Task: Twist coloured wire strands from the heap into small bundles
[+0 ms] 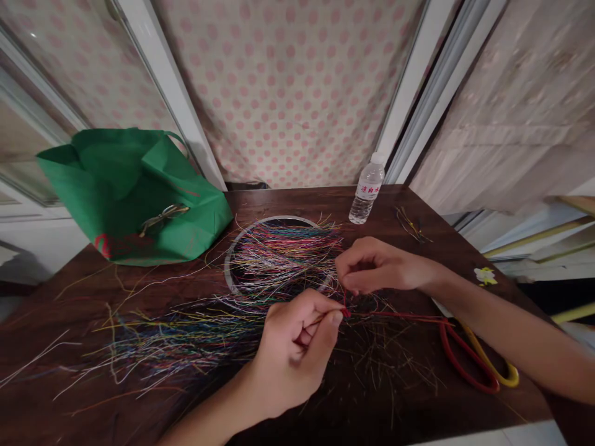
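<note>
My left hand (297,353) pinches a small red twist of wire (346,313) between thumb and forefinger, just above the table. Thin red strands (400,314) run from it to the right. Close by, above and to the right, my right hand (372,266) is closed, its fingertips on a thin red strand that rises from the twist; the exact grip is partly hidden. Behind both hands a bundle of many-coloured thin wires (283,254) lies across a round, light-rimmed dish (227,263). Another loose bundle of wires (186,341) spreads left of my left hand.
Scissors with red and yellow handles (478,365) lie under my right forearm. A green bag (116,179) with glasses (162,217) on it stands at the left. A water bottle (367,189) is at the back; short wire scraps (385,359) litter the dark table (320,201).
</note>
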